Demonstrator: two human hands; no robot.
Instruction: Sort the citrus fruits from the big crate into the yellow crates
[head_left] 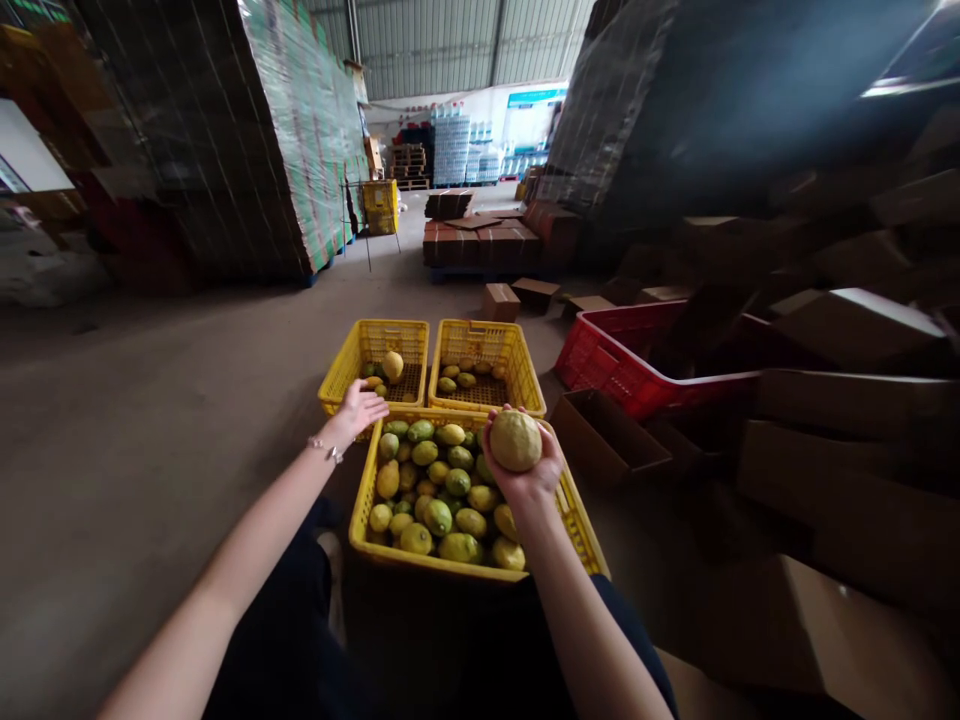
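Observation:
My right hand (529,470) holds a large, roundish, pale yellow-green lemon (516,441) above the right side of the front yellow crate (429,563). This crate is filled with green and yellow lemons (458,482). My left hand (358,408) is stretched out with its fingers apart, beside the near left corner of the back left crate (339,377). Just beyond its fingers, a yellow lemon (393,366) shows over that crate; whether it rests or is in the air I cannot tell. The back right crate (527,375) holds several smaller lemons (466,380).
To the right stand a red crate (600,355) and an open cardboard box (600,430), with more cartons (840,640) piled near my right side. Flattened cardboard (480,243) lies on a pallet ahead. Tall wrapped stacks (300,130) rise on both sides.

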